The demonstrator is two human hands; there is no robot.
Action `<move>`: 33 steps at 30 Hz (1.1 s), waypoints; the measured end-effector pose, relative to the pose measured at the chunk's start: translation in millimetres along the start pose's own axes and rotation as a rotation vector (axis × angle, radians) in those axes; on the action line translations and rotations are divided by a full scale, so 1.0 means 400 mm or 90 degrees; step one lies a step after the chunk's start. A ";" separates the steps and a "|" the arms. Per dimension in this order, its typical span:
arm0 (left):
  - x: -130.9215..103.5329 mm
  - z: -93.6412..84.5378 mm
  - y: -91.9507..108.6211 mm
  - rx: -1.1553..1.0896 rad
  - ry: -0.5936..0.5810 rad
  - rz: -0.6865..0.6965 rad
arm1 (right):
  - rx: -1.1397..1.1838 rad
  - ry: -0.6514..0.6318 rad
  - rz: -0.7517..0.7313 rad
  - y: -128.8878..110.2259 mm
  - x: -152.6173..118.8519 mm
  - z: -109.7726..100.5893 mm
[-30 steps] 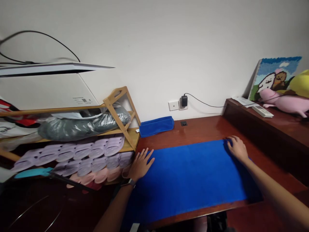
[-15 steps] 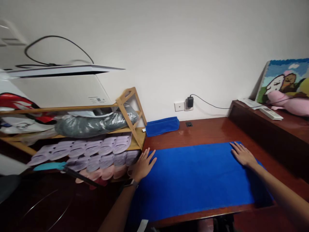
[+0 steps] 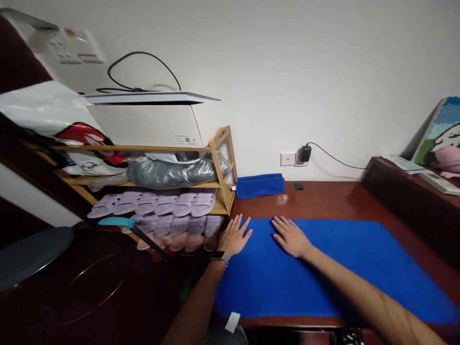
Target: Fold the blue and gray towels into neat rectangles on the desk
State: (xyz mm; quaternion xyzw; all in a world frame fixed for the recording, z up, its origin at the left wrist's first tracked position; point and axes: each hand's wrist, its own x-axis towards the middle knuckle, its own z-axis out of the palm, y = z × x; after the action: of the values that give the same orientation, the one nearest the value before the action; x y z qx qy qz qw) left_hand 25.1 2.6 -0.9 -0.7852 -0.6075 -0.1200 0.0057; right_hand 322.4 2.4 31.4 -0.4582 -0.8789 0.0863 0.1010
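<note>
Though apart, both hands palm-down

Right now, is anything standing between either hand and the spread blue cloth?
Nothing visible. The left hand lies at the far-left corner of the spread blue cloth, the right hand near its far edge. The folded blue cloth lies beyond that edge, apart from both hands.

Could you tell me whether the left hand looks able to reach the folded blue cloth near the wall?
Probably yes: the left hand rests open at the spread cloth's far left corner, and only bare tabletop seems to separate it from the folded cloth.
</note>
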 end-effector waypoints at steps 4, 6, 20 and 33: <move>0.002 -0.001 -0.001 0.006 -0.010 -0.003 | 0.035 -0.022 0.019 -0.057 0.029 0.058; 0.003 -0.005 0.000 0.010 -0.019 -0.006 | 0.034 -0.009 0.051 -0.011 0.014 0.053; 0.017 0.007 -0.016 0.030 -0.001 0.009 | -0.086 -0.007 0.457 0.626 -0.386 -0.076; 0.017 0.015 -0.018 0.034 0.007 -0.021 | -0.085 0.031 0.576 0.750 -0.513 -0.093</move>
State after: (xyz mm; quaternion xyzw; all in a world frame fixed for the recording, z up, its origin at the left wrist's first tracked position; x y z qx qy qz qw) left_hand 21.1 11.9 -6.4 -0.7738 -0.6235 -0.1080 0.0284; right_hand 683.1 5.1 -26.1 -0.8034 -0.5913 0.0545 0.0439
